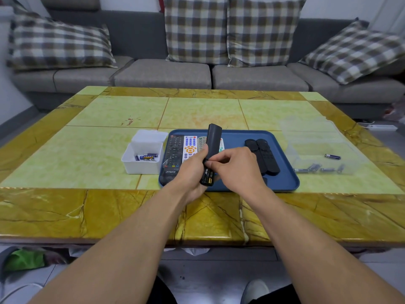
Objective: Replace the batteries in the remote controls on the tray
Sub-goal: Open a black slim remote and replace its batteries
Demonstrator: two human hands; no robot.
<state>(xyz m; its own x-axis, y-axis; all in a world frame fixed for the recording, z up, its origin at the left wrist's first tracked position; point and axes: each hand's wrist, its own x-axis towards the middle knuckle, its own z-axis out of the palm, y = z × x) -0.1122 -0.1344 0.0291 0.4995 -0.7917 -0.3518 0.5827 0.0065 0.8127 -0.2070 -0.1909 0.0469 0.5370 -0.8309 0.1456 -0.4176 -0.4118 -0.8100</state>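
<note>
My left hand [194, 170] grips a black remote [213, 141], back side up, tilted over the blue tray [282, 183]. Its battery bay [207, 175] at the near end is uncovered, and batteries show inside. My right hand [237, 166] pinches at the top of that bay with thumb and fingers; what it pinches is hidden. On the tray lie a black remote [174, 152], a white remote with coloured buttons [190, 147], a pale remote [202, 142] partly hidden, and two black remotes [264, 155] at the right.
A white box [140, 165] with several batteries and its lid propped inside stands left of the tray. A clear plastic container [317, 145] at the right holds several batteries; one battery [332, 156] lies apart. The tiled table ends at a grey sofa.
</note>
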